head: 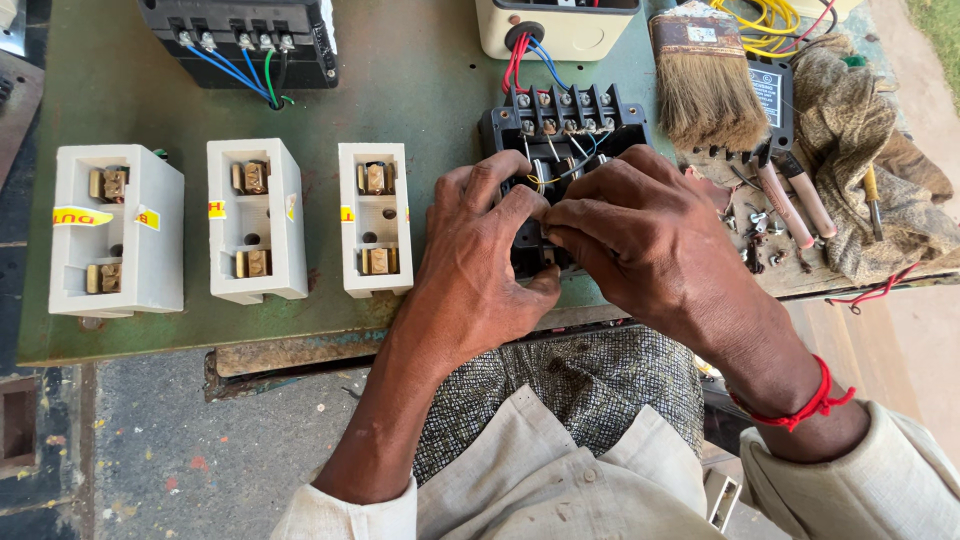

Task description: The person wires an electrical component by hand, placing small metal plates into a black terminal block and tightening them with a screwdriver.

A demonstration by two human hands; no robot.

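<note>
- Head view: the black terminal block (562, 135) sits on the green board (420, 70), at its near edge, right of the three white fuse holders (375, 218) and below the cream box (555, 28).
- The left hand (480, 270) lies over the block's lower left part, fingers curled onto its face and thumb tucked at its near edge, gripping the housing.
- The right hand (640, 240) covers the block's lower right part; its fingertips pinch something small at the block's middle, just against the left fingers. What is pinched is too hidden to tell.
- Only the block's upper part shows: a row of screw terminals along the far edge, with thin white and yellow wires below them.
- Red, blue and black wires (525, 58) run from the cream box down to those terminals.
- Right of the hands lie a brush (705, 85), screwdrivers with pink handles (790, 200), small screws and a cloth (870, 150).
- A red thread (805, 405) circles the right wrist.
</note>
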